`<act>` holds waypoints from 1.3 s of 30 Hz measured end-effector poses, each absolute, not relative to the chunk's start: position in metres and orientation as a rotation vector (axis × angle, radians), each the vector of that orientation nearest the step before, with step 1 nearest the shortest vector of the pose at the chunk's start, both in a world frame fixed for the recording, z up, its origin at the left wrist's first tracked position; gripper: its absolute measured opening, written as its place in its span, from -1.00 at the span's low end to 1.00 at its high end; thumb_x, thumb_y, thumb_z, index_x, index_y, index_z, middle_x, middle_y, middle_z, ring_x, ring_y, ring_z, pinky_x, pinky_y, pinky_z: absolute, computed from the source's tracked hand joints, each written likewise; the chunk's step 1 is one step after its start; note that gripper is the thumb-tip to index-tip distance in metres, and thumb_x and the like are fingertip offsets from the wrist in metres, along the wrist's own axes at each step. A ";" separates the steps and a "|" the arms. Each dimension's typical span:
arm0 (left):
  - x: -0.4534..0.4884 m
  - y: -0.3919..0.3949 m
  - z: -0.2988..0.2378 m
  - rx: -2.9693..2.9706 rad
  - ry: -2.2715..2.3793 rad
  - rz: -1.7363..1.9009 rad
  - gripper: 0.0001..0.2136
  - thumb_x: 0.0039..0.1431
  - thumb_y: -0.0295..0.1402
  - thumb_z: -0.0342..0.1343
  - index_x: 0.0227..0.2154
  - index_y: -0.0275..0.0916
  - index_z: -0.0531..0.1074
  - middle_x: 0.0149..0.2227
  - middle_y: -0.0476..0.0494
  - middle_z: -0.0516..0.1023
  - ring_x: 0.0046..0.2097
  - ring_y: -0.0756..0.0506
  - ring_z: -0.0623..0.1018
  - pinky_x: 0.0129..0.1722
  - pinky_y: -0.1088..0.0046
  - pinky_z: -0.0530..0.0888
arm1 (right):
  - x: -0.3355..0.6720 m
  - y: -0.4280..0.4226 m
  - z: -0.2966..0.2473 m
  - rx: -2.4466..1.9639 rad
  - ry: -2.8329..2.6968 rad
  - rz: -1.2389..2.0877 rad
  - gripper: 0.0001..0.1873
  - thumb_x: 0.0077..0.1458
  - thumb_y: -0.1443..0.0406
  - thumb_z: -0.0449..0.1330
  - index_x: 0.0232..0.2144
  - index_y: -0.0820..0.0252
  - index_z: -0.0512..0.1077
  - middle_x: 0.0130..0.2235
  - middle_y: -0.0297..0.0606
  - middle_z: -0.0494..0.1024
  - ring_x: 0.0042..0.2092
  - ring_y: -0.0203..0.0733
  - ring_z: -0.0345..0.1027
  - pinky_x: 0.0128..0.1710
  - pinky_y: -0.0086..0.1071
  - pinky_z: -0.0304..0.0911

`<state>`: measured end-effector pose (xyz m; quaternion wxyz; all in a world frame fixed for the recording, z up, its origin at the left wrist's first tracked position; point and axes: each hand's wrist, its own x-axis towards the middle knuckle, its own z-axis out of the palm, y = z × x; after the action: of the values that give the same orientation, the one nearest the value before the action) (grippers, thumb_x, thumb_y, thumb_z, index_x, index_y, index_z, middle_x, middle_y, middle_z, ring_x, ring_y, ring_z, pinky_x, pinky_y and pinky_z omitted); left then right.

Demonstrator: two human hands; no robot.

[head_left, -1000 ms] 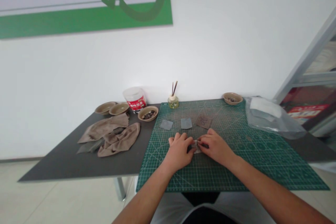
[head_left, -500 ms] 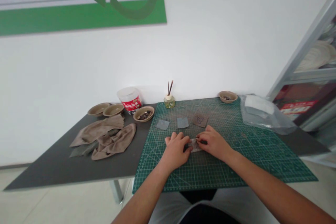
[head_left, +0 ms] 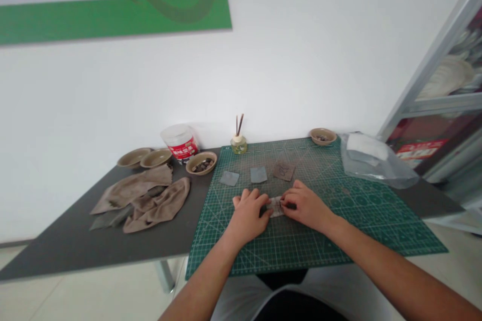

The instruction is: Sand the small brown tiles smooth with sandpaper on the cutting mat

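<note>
On the green cutting mat [head_left: 339, 225], my left hand [head_left: 248, 213] and my right hand [head_left: 307, 208] meet over a small pale piece [head_left: 276, 206]. Both hands are curled, with fingertips pinching that piece flat against the mat. What the piece is made of I cannot make out. Just beyond the hands lie two grey squares [head_left: 229, 178] [head_left: 258, 174] and a brown square [head_left: 284, 171] with markings.
Brown cloths [head_left: 145, 198] lie on the dark table [head_left: 75, 241] at left. Behind them stand two empty bowls [head_left: 145, 157], a bowl of dark bits [head_left: 201, 163], a white tub [head_left: 179, 142] and a reed diffuser [head_left: 237, 143]. Another bowl [head_left: 323, 136] and a plastic bag [head_left: 372, 160] sit far right; a shelf [head_left: 444, 105] beyond.
The hands stay on the small piece, barely shifting. The view has turned to the right, so everything slid leftward in frame.
</note>
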<state>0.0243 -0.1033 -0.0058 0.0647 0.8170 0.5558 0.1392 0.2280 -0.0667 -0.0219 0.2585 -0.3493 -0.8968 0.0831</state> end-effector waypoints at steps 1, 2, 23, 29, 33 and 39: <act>0.024 -0.103 -0.006 2.452 1.673 0.448 -0.86 0.19 -0.26 0.07 -0.21 -0.09 0.43 -0.18 -0.10 0.42 -0.06 -0.22 0.31 -0.18 0.25 0.18 | 0.226 -0.068 -0.022 -0.911 -2.444 0.229 -0.88 0.09 0.34 0.24 -0.49 0.16 0.48 -0.38 -0.29 0.59 -0.27 -0.16 0.33 -0.13 -0.24 0.14; 0.023 -0.103 -0.005 2.429 1.664 0.488 -0.86 0.21 -0.27 0.06 -0.20 -0.08 0.43 -0.19 -0.09 0.43 -0.07 -0.22 0.32 -0.18 0.24 0.18 | 0.222 -0.069 -0.022 -0.878 -2.441 0.236 -0.89 0.09 0.34 0.24 -0.48 0.16 0.48 -0.37 -0.29 0.59 -0.28 -0.17 0.34 -0.12 -0.24 0.14; 0.002 -0.088 -0.021 1.823 1.511 1.354 -0.92 0.11 -0.34 0.13 -0.37 -0.21 0.37 -0.45 0.05 0.38 -0.37 -0.01 0.39 -0.32 0.50 0.31 | 0.228 -0.064 -0.021 -1.139 -2.437 0.504 -0.39 -0.07 0.19 0.34 0.06 0.14 0.38 0.03 -0.12 0.44 0.07 0.03 0.22 0.08 -0.11 0.07; 0.001 -0.087 -0.023 1.920 1.535 1.238 -0.93 0.13 -0.34 0.10 -0.34 -0.20 0.40 -0.44 0.03 0.38 -0.36 -0.02 0.38 -0.33 0.50 0.31 | 0.230 -0.057 0.002 -1.178 -2.345 0.648 -0.83 -0.01 0.34 0.26 -0.28 0.16 0.54 -0.30 -0.26 0.54 -0.19 -0.15 0.37 -0.15 -0.31 0.17; 0.001 -0.087 -0.023 1.951 1.547 1.188 -0.92 0.13 -0.34 0.10 -0.32 -0.19 0.42 -0.41 0.01 0.41 -0.35 -0.03 0.40 -0.34 0.49 0.31 | 0.241 -0.057 0.025 -1.141 -2.236 0.677 -0.86 0.00 0.36 0.22 -0.33 0.16 0.56 -0.36 -0.31 0.53 -0.33 -0.27 0.36 -0.31 -0.42 0.17; 0.002 -0.086 -0.023 1.984 1.512 1.111 -0.92 0.10 -0.37 0.11 -0.32 -0.18 0.43 -0.36 -0.02 0.46 -0.30 -0.05 0.45 -0.32 0.48 0.35 | 0.259 -0.051 0.022 -1.303 -2.337 0.609 -0.74 -0.13 0.36 0.28 -0.28 0.21 0.54 -0.29 -0.23 0.55 -0.29 -0.21 0.38 -0.30 -0.41 0.18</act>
<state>0.0024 -0.0857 -0.0232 0.2040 0.7114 0.5419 0.3983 0.2591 -0.0506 0.0223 0.1972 -0.4655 -0.8349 0.2176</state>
